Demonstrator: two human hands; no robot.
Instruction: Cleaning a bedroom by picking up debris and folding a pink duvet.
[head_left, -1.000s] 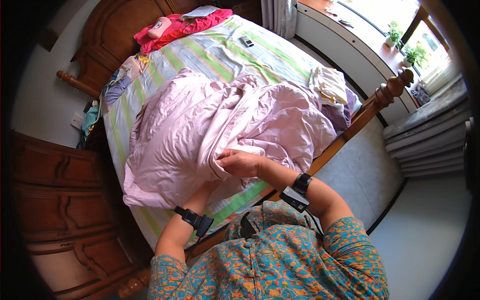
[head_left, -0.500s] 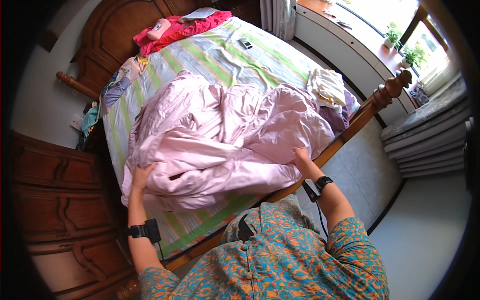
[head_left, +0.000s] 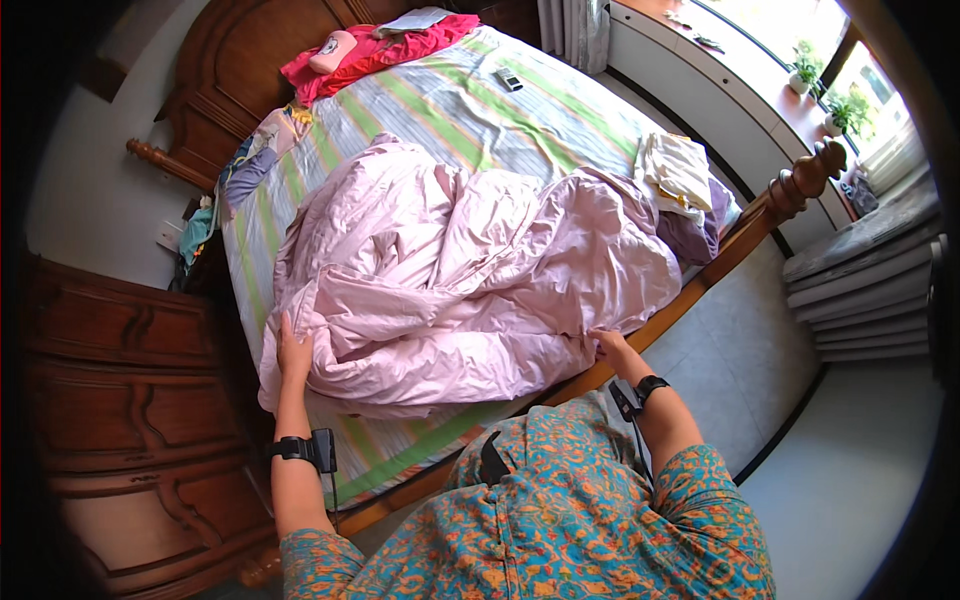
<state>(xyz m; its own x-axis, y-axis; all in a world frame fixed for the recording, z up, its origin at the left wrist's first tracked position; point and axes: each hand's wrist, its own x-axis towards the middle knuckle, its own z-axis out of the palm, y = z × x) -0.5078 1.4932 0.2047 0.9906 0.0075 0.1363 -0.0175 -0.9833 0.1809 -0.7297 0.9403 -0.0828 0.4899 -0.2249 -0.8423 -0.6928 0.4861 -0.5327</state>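
A bunched, wrinkled pink quilt [head_left: 440, 290] lies in a heap over the foot half of the bed. At its near left corner my left hand [head_left: 293, 355] is closed on the fabric, with some fingers hidden among the folds. My right hand [head_left: 608, 346] pinches the quilt's near right edge, close to the wooden footboard. Between the hands the near edge hangs in a thick, loose roll over the striped sheet [head_left: 390, 440].
The wooden footboard [head_left: 735, 235] runs between me and the bed, ending in a turned post. Folded white clothes [head_left: 675, 170] sit at the far right corner. A phone [head_left: 509, 78] and red cloth [head_left: 440, 42] lie farther up. A wooden cabinet [head_left: 130, 400] stands left.
My right hand has drawn slightly nearer, pulling the quilt's right edge with it. The left hand has shifted slightly along the left corner. The whole view has moved a little.
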